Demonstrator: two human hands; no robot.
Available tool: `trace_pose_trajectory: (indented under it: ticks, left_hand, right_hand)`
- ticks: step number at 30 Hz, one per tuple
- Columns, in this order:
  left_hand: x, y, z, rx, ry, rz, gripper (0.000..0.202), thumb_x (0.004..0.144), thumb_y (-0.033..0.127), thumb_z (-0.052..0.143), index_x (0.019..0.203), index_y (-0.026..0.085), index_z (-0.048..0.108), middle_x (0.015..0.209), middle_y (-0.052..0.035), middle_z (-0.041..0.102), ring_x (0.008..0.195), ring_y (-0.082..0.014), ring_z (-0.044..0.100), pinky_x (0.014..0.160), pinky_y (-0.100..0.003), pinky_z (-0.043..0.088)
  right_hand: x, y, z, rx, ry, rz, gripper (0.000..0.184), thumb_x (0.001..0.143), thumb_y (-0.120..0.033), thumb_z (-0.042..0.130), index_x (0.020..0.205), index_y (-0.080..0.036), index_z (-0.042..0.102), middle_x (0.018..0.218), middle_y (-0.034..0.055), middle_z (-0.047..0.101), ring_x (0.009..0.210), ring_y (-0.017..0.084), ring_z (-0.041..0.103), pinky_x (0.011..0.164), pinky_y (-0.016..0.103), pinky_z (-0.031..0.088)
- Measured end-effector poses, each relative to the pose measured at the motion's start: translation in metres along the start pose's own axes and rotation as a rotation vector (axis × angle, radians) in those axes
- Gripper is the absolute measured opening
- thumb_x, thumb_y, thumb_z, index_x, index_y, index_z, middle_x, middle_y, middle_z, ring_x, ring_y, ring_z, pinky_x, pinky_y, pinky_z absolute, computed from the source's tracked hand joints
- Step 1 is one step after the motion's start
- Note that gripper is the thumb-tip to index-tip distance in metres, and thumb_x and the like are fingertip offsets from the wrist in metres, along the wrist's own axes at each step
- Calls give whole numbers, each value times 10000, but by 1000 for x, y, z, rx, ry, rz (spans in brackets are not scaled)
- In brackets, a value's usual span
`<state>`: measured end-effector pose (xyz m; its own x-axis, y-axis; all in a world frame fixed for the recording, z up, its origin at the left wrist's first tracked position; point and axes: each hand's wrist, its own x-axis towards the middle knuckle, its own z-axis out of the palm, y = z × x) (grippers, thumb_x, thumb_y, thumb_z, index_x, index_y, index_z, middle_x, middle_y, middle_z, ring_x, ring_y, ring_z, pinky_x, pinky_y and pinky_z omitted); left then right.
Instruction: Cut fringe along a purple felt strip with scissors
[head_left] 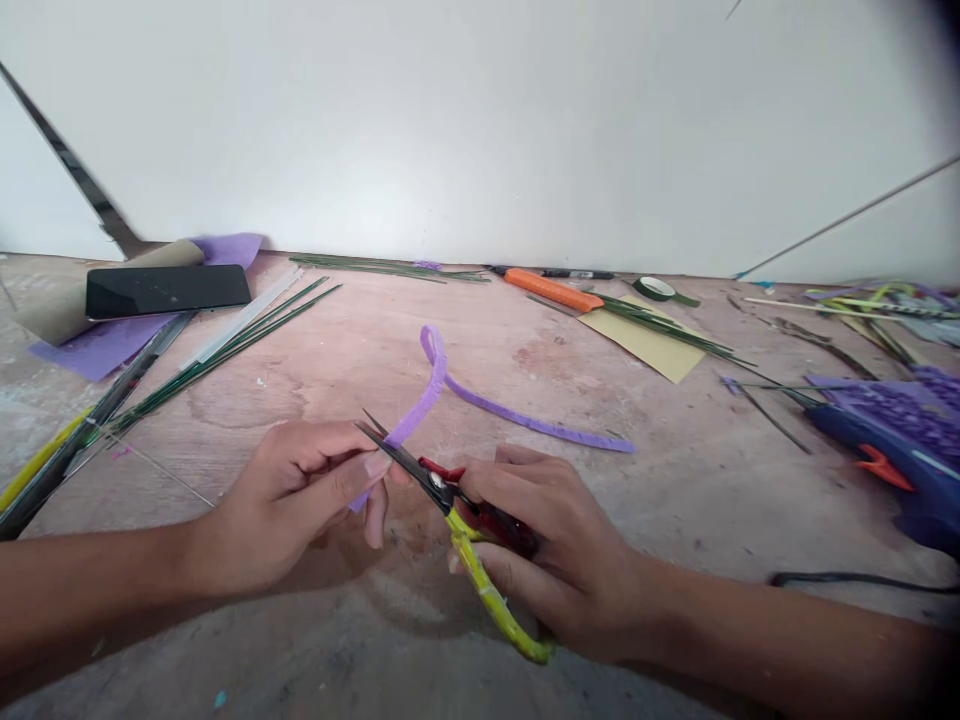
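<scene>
My left hand point(300, 500) pinches a narrow purple crepe paper strip point(424, 405) between thumb and fingers. A short end of the strip pokes out below the thumb; the rest loops upward and trails right across the table. In my right hand point(547, 545) is a pair of scissors point(487, 590) with a yellow-wrapped handle and a red one. Its slightly parted blades lie at the strip, right beside my left thumb tip. Whether the paper is cut there I cannot tell.
A black phone point(169, 291) rests on purple paper at the left, near green wires point(225, 350). Behind lie an orange cutter point(551, 290), a yellowish card point(652, 340) and a tape roll point(654, 289). A blue glue gun point(862, 450) is at the right. A white wall point(480, 130) bounds the table.
</scene>
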<state>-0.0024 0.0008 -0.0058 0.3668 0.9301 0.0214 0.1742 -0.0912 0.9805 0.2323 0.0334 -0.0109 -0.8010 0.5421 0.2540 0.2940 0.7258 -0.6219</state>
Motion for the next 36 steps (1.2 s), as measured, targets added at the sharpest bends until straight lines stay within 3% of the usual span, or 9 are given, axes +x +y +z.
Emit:
trace_pose_trajectory:
  ticks: [9,15,24,31,36]
  left_hand:
    - [1,-1,0,-5,-59,32,393,987,275,483,667,131,660,602,-6,667,433,-41,418,403,-171,257]
    - [-1,-5,2,-166,-52,-67,303,974,368,509,893,139,690,629,-18,684,432,-53,398,397,-166,259]
    - [-1,-5,3,-225,-28,-103,299,968,376,514,876,138,671,604,-17,668,410,-47,373,379,-156,255]
    - [0,-2,3,-197,18,-23,357,982,340,488,729,129,626,605,-17,642,404,-44,358,376,-171,242]
    - [2,0,3,-157,1,-16,348,985,311,491,736,128,652,577,-3,638,416,-40,378,385,-164,245]
  right_hand:
    - [0,2,1,2,-13,-18,210,887,-240,523,748,-206,369,658,-52,458,565,119,353,613,280,233]
    - [0,2,1,-39,30,-43,221,933,-282,481,750,-208,383,637,-48,469,550,120,370,602,283,234]
    - [0,-1,1,-35,23,30,190,903,-256,521,748,-201,428,647,-38,480,571,129,382,601,275,256]
    - [-1,-1,2,-73,12,57,208,866,-256,535,717,-200,401,635,-34,473,566,126,374,581,280,257]
    - [0,-2,2,-69,12,58,194,855,-229,538,724,-202,398,647,-34,470,576,128,370,590,281,264]
